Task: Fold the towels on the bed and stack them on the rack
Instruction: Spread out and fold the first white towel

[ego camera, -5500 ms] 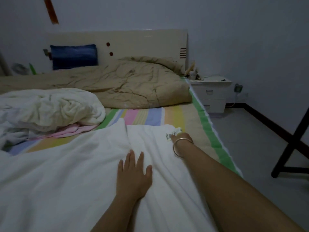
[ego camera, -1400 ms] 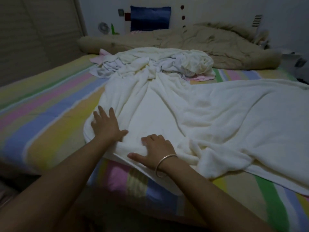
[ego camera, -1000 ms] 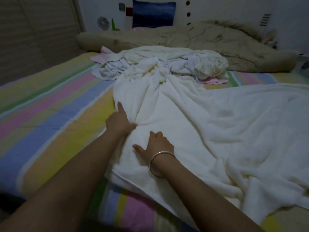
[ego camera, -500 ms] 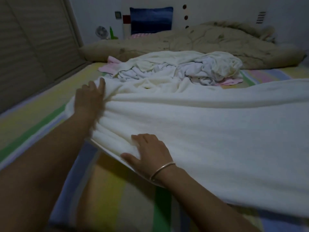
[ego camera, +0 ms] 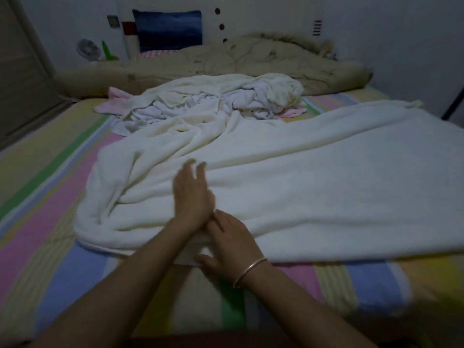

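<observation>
A large white towel (ego camera: 313, 187) lies spread over the striped bed (ego camera: 45, 222), bunched in folds at its left end. My left hand (ego camera: 192, 194) lies on it with fingers straight, slightly blurred. My right hand (ego camera: 226, 237), a bangle on its wrist, presses flat on the towel's near edge just behind the left wrist, thumb spread beside the edge. Farther back sits a crumpled pile of white and pink towels (ego camera: 213, 104).
A beige quilt (ego camera: 251, 59) lies bunched along the headboard, with a blue pillow (ego camera: 167, 28) behind it. A dark slanted frame leg (ego camera: 453, 101) shows at the right edge. A wardrobe door (ego camera: 20, 79) stands to the left of the bed.
The towel, lifted and stretched half a second ago, now lies on the bed. My left hand let go of its far corner and came in next to my right hand.
</observation>
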Demonstrator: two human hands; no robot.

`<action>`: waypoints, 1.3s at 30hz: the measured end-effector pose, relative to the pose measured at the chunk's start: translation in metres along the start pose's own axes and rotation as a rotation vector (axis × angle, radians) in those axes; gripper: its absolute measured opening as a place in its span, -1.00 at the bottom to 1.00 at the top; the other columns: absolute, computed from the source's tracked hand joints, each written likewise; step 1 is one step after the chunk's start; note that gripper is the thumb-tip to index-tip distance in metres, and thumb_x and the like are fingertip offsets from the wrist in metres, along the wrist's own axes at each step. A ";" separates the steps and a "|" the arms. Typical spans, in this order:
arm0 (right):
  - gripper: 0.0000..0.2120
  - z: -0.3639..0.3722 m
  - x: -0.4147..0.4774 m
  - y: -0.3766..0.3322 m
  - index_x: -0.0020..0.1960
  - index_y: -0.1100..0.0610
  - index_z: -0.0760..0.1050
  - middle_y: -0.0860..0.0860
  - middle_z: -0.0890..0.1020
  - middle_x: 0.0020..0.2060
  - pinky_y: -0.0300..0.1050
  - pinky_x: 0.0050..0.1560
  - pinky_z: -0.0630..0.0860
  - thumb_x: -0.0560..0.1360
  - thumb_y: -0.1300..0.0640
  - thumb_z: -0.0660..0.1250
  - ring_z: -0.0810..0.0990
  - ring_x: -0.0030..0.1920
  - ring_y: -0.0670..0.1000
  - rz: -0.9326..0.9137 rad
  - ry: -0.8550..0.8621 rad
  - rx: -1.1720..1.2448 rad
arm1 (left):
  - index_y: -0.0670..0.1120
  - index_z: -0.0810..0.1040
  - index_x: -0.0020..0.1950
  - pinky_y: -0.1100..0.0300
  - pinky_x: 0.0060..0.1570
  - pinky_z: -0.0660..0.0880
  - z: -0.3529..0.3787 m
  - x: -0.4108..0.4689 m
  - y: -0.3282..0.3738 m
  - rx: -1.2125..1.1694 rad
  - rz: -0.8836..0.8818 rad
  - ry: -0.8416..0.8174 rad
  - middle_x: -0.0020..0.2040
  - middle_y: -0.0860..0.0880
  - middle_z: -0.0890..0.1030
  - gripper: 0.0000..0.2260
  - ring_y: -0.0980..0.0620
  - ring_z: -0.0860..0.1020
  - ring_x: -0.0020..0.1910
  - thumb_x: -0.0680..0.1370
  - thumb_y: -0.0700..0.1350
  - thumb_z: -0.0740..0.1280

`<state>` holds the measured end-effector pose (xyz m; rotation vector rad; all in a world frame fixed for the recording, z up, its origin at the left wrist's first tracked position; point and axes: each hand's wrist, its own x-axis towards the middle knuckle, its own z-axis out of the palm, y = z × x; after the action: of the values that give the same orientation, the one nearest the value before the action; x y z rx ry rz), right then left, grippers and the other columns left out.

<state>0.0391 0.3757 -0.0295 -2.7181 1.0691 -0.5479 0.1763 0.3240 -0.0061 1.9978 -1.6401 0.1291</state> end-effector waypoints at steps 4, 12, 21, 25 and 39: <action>-0.45 -0.027 -0.059 0.053 0.11 0.20 0.59 0.16 0.63 -0.03 0.02 0.00 0.57 0.27 -0.09 0.19 0.58 -0.05 0.19 0.074 0.107 -0.083 | -0.02 0.50 0.06 0.11 -0.03 0.47 0.012 -0.052 0.102 -0.448 0.154 0.064 -0.03 0.04 0.51 -0.81 0.06 0.50 -0.06 0.46 -0.15 0.34; -0.85 -0.093 -0.164 0.183 -0.15 0.07 0.54 0.06 0.55 -0.24 0.00 -0.21 0.37 0.30 0.14 0.28 0.53 -0.22 0.17 0.404 0.370 -0.543 | -0.02 0.49 -0.10 0.08 -0.27 0.39 0.065 -0.130 0.190 -0.209 0.573 -0.012 -0.17 0.00 0.50 -0.82 -0.07 0.48 -0.20 0.42 0.05 0.35; -0.81 -0.120 -0.211 0.191 -0.18 0.02 0.52 -0.03 0.57 -0.33 -0.12 -0.51 0.42 0.34 0.15 0.14 0.58 -0.34 0.06 0.370 0.394 -0.417 | -0.09 0.54 -0.17 0.15 -0.59 0.26 0.046 -0.115 0.194 0.231 0.754 0.021 -0.26 -0.07 0.51 -0.89 -0.10 0.53 -0.33 0.34 -0.17 0.28; -0.76 -0.113 -0.235 0.186 -0.13 0.01 0.55 -0.10 0.66 -0.29 -0.19 -0.20 0.50 0.33 0.30 0.24 0.63 -0.25 -0.05 0.474 0.446 0.005 | -0.04 0.57 -0.17 0.24 -0.56 0.08 0.036 -0.133 0.182 0.222 0.940 -0.153 -0.24 0.00 0.55 -0.62 -0.02 0.55 -0.34 0.07 -0.21 0.54; -0.87 -0.081 -0.158 0.108 -0.05 -0.05 0.53 -0.11 0.49 -0.45 -0.09 -0.26 0.41 0.49 0.14 0.25 0.54 -0.32 0.06 0.498 0.287 0.214 | -0.01 0.48 -0.27 0.17 -0.44 0.36 0.011 -0.151 0.116 -0.131 0.507 -0.093 -0.36 0.05 0.49 -0.74 0.04 0.48 -0.39 0.53 0.09 0.18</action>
<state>-0.1675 0.4035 -0.0292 -2.1184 1.5841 -0.9105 0.0276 0.4396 -0.0359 1.4769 -2.1263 0.1112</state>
